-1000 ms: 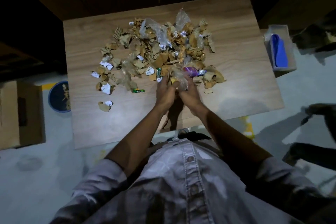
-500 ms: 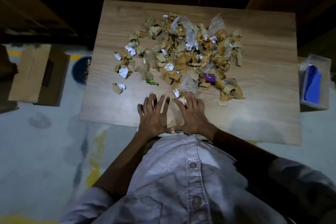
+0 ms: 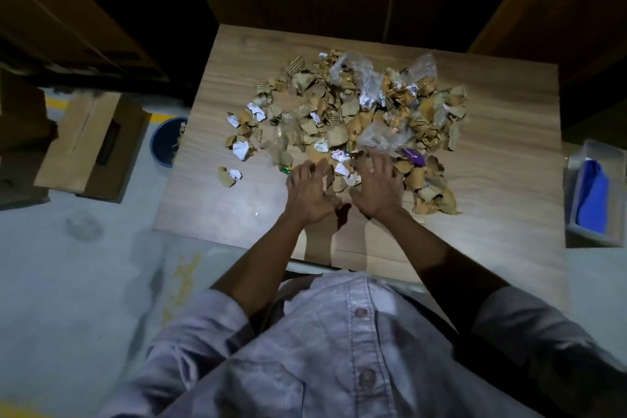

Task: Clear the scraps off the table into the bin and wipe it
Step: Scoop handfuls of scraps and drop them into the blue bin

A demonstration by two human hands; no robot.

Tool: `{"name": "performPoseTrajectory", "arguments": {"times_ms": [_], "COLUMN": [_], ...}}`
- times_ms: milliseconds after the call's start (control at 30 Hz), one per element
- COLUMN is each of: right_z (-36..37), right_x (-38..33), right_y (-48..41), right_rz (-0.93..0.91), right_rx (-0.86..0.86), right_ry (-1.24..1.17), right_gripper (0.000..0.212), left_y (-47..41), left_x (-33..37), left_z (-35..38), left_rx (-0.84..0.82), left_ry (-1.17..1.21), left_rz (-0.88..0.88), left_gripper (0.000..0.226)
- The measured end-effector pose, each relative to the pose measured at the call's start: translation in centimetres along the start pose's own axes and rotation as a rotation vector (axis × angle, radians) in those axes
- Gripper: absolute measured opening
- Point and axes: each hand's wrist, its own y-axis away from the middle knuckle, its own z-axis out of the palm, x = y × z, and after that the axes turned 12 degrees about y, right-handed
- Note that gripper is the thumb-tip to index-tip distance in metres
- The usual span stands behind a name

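Left grip (image 3: 310, 195) and right grip (image 3: 376, 187) are palm-down side by side over the desk (image 3: 502, 153). Their fingers are spread wide and hold nothing, and the fingertips are at the near edge of the scraps (image 3: 356, 112). That heap of torn cardboard, crumpled paper and clear plastic covers the middle of the desk. On the floor by the desk's left edge stands the blue bin (image 3: 166, 142), partly hidden. A blue cloth (image 3: 592, 200) lies in a clear tray (image 3: 590, 149) to the right.

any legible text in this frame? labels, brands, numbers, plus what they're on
No text can be read.
Dark print on the white wrapper scrap: too blurred to read.
The purple wrapper: no readable marking.
The cardboard box on the floor: no print shows.
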Motion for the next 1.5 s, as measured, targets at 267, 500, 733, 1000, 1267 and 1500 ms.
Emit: {"name": "performPoseTrajectory", "arguments": {"times_ms": [267, 500, 733, 1000, 1267, 1500], "right_z": [1.0, 1.0, -1.1, -3.2, -4.9, -6.1], "right_x": [3.9, 8.5, 5.9, 5.9, 10.9, 12.3], "right_y": [5.9, 5.4, 1.1, -0.5, -3.7, -7.3], "right_rz": [-0.016, 0.939, 0.642, 0.635, 0.732, 0.706], "right_rx": [0.466, 0.149, 0.025, 0.014, 0.075, 0.057], "right_ry": [-0.249, -0.841, -0.963, -0.999, -0.939, -0.859], "right_gripper": [0.035, 0.041, 0.053, 0.060, 0.043, 0.057], "left_y": [2.6, -0.2, -3.7, -4.1, -5.5, -7.9], "left_x": [-0.3, 1.0, 4.9, 6.2, 7.6, 8.9], "left_z": [1.8, 0.9, 1.7, 1.8, 1.6, 0.3], "left_rx": [0.161, 0.112, -0.101, 0.029, 0.144, 0.210], "left_ry": [0.320, 1.085, 1.116, 0.829, 1.177, 1.218], "left_rz": [-0.049, -0.495, -0.498, -0.603, -0.804, -0.799], "left_gripper": [0.084, 0.102, 0.133, 0.127, 0.116, 0.110]}}
